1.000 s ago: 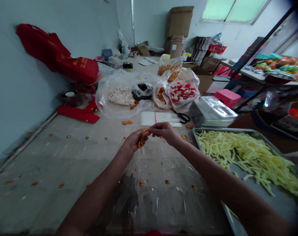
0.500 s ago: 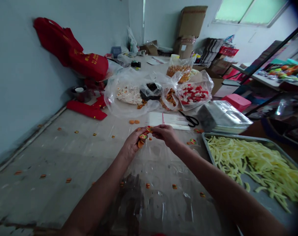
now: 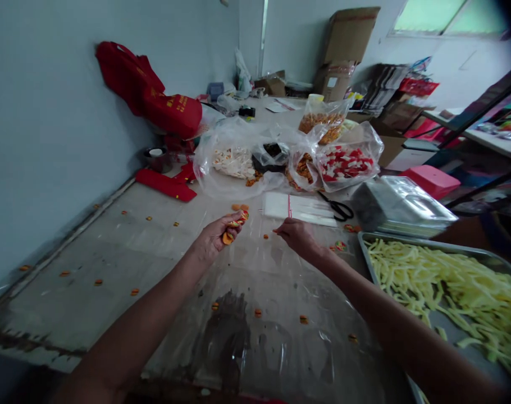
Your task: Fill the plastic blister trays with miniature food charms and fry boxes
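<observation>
My left hand (image 3: 215, 233) is closed around several small toy burger pieces (image 3: 237, 220), orange with red, green and yellow parts. To its right, my right hand (image 3: 298, 237) hovers low over the table and pinches a small orange piece (image 3: 275, 231), partly hidden by the fingertips. Between the hands a mini burger (image 3: 265, 237) lies on the plastic-covered table. Other mini burgers (image 3: 258, 312) are spread in rows on the clear plastic. Two orange bun-like pieces (image 3: 240, 207) rest just beyond my left hand.
A metal tray (image 3: 367, 264) of pale yellow strips stands at right. Behind it is a plastic-wrapped stack (image 3: 402, 205). Black scissors (image 3: 343, 211) lie beside white plastic bags (image 3: 276, 205). Open bags of red and white pieces (image 3: 346, 163) and a red cloth (image 3: 165, 185) are farther back.
My hands have moved apart: the right moved right and slightly down with a small orange piece, the left moved left with its burger pieces. The view has shifted leftward.
</observation>
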Demonstrator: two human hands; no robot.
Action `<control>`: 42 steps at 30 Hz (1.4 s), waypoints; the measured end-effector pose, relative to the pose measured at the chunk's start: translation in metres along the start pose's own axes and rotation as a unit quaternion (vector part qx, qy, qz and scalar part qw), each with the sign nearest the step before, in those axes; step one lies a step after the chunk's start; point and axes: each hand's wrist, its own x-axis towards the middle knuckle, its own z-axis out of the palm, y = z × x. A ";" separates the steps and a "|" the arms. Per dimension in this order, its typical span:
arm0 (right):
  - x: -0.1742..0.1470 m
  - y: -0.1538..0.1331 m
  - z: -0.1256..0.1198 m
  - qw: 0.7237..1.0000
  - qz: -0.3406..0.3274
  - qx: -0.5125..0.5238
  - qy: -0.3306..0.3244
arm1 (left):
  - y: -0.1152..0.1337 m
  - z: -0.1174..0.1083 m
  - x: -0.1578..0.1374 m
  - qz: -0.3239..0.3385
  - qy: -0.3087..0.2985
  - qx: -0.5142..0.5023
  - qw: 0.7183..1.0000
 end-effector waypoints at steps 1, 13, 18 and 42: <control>-0.003 -0.001 0.004 0.998 -0.039 -0.046 -0.027 | -0.003 0.000 0.001 -0.002 0.008 0.002 1.000; 0.045 -0.044 -0.002 0.859 0.198 0.473 -0.015 | -0.023 0.018 0.012 0.042 -0.016 0.062 0.997; 0.067 -0.046 0.022 0.819 0.221 0.529 -0.017 | -0.009 -0.008 0.007 0.056 0.015 0.057 0.997; 0.080 -0.142 0.019 0.940 -0.094 0.329 -0.007 | -0.006 -0.053 -0.009 0.167 0.044 -0.013 0.985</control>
